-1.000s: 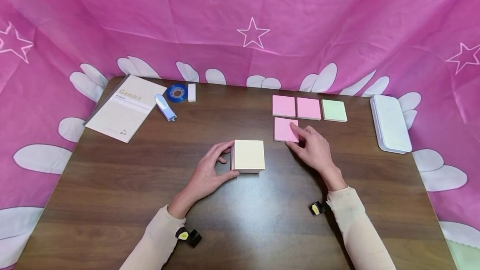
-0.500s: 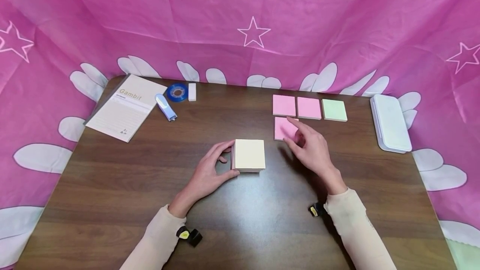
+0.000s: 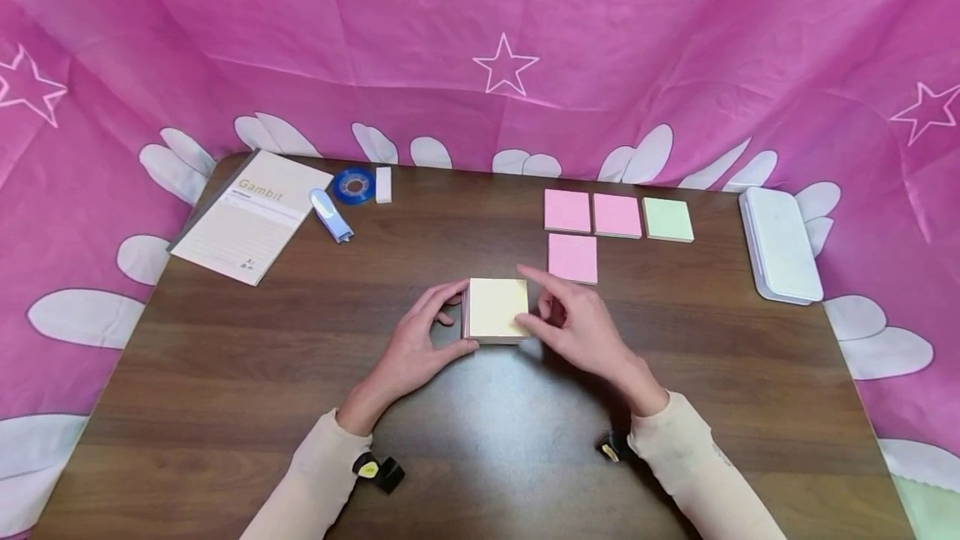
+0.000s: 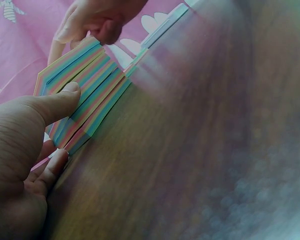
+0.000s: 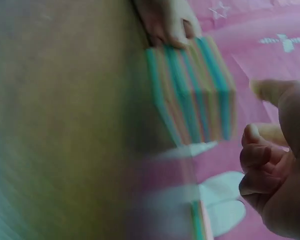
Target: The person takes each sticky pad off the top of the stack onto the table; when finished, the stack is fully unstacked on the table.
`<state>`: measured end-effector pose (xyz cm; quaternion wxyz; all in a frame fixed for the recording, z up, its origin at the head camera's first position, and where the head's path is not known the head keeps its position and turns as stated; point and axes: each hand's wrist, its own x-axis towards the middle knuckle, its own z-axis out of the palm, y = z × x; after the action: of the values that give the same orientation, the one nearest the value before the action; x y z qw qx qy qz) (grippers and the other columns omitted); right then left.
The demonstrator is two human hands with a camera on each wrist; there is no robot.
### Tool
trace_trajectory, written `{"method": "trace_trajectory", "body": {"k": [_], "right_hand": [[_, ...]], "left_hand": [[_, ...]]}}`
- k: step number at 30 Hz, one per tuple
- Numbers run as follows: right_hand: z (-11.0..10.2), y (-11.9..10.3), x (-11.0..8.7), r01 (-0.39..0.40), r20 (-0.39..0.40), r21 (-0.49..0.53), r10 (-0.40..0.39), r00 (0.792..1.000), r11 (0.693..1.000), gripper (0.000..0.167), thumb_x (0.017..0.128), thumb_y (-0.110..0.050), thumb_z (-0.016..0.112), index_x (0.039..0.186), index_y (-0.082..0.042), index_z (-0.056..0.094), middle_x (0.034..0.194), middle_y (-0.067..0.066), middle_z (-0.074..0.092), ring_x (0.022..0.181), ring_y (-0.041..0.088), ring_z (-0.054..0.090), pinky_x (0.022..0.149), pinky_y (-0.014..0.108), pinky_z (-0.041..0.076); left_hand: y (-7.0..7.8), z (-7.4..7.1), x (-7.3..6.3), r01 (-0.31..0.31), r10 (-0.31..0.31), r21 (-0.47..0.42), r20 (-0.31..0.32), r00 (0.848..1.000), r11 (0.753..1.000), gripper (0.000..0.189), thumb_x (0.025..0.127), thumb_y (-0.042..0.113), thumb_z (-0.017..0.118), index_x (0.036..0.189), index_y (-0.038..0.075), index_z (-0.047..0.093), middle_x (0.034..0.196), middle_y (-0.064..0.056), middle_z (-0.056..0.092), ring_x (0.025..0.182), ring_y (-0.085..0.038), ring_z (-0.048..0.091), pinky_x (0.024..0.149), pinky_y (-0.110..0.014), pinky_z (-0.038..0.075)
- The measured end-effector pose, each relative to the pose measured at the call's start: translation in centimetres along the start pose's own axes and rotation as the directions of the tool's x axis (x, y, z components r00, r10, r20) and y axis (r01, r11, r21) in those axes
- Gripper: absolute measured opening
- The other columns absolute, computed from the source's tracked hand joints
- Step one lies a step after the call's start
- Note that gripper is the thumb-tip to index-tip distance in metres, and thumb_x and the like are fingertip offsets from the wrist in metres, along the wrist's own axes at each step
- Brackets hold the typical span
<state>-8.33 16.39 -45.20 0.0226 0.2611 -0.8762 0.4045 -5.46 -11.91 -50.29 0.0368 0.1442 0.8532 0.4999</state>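
A tall stack of sticky note pads [image 3: 498, 308] stands on the table with a pale yellow pad on top. Its sides show bands of several colours in the left wrist view. My left hand [image 3: 420, 348] grips the stack from the left, thumb at the near side and fingers at the far side. At the stack's right edge hovers my right hand [image 3: 581, 325], thumb and forefinger spread, the other fingers bent, nothing held. Behind it lies a pink sticky note pad [image 3: 572, 258]. Two more pink pads [image 3: 567, 211] and a green pad [image 3: 668, 220] form a row further back.
A white case [image 3: 782, 247] lies at the far right of the table. At the back left are a notebook [image 3: 251, 215], a light blue utility knife or similar small tool [image 3: 331, 216], a roll of blue tape [image 3: 354, 185] and a white block [image 3: 383, 185]. A pink curtain hangs behind.
My right hand has let go of the nearest pink pad and moved left and nearer to the stack's right edge. My left hand has stayed on the stack.
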Motion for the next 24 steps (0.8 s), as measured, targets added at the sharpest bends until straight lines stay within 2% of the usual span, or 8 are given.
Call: {"method": "trace_trajectory", "body": {"k": [3,6,10,17,24], "right_hand": [[1.0,-0.3,-0.2,-0.046,0.052,-0.055,0.049,0.997,0.997,0.085,0.085,-0.032,0.099,0.155,-0.005,0.060,0.082,-0.007,0.056,0.071,0.008,0.048,0.067,0.029,0.041],[1.8,-0.6,-0.3,-0.090,0.062,-0.089,0.096,0.993,0.992,0.095,0.079,-0.038,0.103,0.156,-0.006,0.058,0.083,-0.007,0.054,0.072,0.009,0.047,0.066,0.030,0.040],[2.3,-0.4,-0.4,-0.121,0.040,-0.051,0.123,0.992,0.991,0.090,0.077,-0.031,0.104,0.151,-0.007,0.058,0.083,-0.005,0.055,0.070,0.010,0.048,0.065,0.029,0.040],[2.6,-0.1,-0.3,-0.119,0.022,0.012,0.119,0.993,0.993,0.087,0.074,-0.026,0.106,0.146,-0.008,0.059,0.083,-0.004,0.053,0.071,0.011,0.049,0.066,0.028,0.040],[1.3,0.4,0.0,-0.126,0.009,0.120,0.126,0.992,0.985,0.082,0.075,-0.022,0.105,0.143,-0.010,0.061,0.084,-0.001,0.053,0.074,0.013,0.049,0.068,0.028,0.041]], "left_hand": [[0.0,0.0,0.0,0.003,-0.003,0.007,0.002,1.000,1.000,0.088,0.091,0.019,0.096,0.166,0.023,0.050,0.156,-0.004,0.058,0.117,-0.023,0.066,0.102,-0.049,0.056],[0.0,0.0,0.1,0.005,-0.005,0.012,0.004,1.000,1.000,0.088,0.091,0.020,0.095,0.166,0.023,0.050,0.156,-0.004,0.057,0.116,-0.022,0.066,0.102,-0.048,0.055],[0.2,0.0,0.2,0.007,-0.007,0.010,0.007,1.000,1.000,0.089,0.091,0.019,0.096,0.166,0.023,0.050,0.157,-0.004,0.057,0.114,-0.023,0.067,0.103,-0.050,0.055],[0.1,0.0,0.1,0.011,-0.011,0.010,0.007,1.000,1.000,0.088,0.091,0.021,0.096,0.166,0.024,0.050,0.156,-0.003,0.057,0.115,-0.022,0.067,0.102,-0.049,0.055],[0.0,0.0,0.0,-0.010,0.010,0.009,0.001,1.000,1.000,0.088,0.091,0.020,0.095,0.166,0.021,0.050,0.157,-0.006,0.057,0.119,-0.023,0.066,0.102,-0.048,0.056]]}}
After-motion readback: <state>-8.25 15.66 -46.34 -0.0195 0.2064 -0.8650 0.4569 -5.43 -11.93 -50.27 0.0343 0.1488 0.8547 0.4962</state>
